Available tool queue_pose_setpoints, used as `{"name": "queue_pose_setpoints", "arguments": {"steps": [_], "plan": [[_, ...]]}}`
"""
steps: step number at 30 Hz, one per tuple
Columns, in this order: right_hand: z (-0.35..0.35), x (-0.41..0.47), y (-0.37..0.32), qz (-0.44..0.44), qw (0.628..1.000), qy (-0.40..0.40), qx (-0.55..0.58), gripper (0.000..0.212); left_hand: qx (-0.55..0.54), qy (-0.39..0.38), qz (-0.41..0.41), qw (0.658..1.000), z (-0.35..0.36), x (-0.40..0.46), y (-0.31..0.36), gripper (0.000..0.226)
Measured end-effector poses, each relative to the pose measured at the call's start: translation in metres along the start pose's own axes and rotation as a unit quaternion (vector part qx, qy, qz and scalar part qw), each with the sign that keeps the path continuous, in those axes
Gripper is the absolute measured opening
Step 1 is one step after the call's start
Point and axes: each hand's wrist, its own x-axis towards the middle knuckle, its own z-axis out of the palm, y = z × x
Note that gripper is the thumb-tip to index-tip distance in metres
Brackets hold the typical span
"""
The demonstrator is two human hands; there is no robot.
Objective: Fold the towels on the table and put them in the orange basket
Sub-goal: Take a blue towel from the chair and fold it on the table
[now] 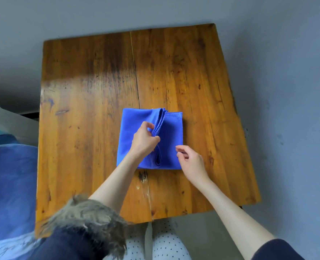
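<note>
Blue towel [134, 126], partly folded, flat mid-table, middle layers seemingly raised

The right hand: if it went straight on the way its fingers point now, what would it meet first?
The right hand points up and to the left, its fingertips over the blue towel. It would probably meet first the raised fold that the left hand pinches, though the height is hard to judge.

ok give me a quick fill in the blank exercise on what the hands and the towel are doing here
1. The towel on the table is ____ in colour.
2. The ____ hand grips the towel's raised middle fold.
3. The right hand holds ____.
4. The table is made of ____.

Missing words: blue; left; nothing; wood
</note>
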Motion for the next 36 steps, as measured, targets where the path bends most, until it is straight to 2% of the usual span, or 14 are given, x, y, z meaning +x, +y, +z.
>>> {"name": "queue_pose_setpoints", "arguments": {"steps": [3,9,15,20,23,25,26,28,30,32,34,36], "plan": [[0.000,0.003,0.003,0.047,0.996,0.009,0.073,0.026,0.036,-0.003,0.012,0.999,0.017,0.005,-0.002,0.031],[-0.001,0.007,0.008,0.110,0.974,-0.003,0.198,0.029,0.056,0.025,0.103,0.993,0.033,0.005,0.007,0.032],[0.000,0.013,0.010,0.130,0.966,0.004,0.224,0.029,0.108,-0.005,0.106,0.988,0.057,0.007,-0.004,0.041],[-0.002,0.012,0.012,0.152,0.956,0.001,0.251,0.028,0.076,0.020,0.121,0.990,0.065,0.007,-0.005,0.043],[-0.002,0.013,0.012,0.167,0.949,0.006,0.267,0.027,0.076,-0.030,0.109,0.991,0.066,0.010,-0.007,0.042],[-0.002,0.015,0.010,0.168,0.952,0.010,0.256,0.024,0.062,-0.048,0.119,0.990,0.063,0.008,-0.011,0.036],[-0.001,0.016,0.008,0.164,0.957,0.014,0.240,0.022,0.054,-0.030,0.134,0.989,0.059,0.005,-0.013,0.034],[0.000,0.020,0.005,0.157,0.969,0.023,0.188,0.021,0.068,0.056,0.186,0.979,0.046,0.000,-0.021,0.034],[0.002,0.025,0.000,0.154,0.978,0.029,0.135,0.021,0.144,0.154,0.248,0.945,0.030,-0.001,-0.035,0.034],[0.004,0.029,-0.005,0.149,0.985,0.036,0.077,0.018,0.233,0.207,0.273,0.910,0.016,0.001,-0.053,0.035],[0.004,0.030,-0.009,0.143,0.988,0.044,0.031,0.020,0.282,0.199,0.281,0.895,0.008,0.002,-0.071,0.035],[0.003,0.028,-0.011,0.142,0.989,0.043,0.019,0.018,0.324,0.157,0.307,0.881,0.004,0.002,-0.087,0.038]]}}
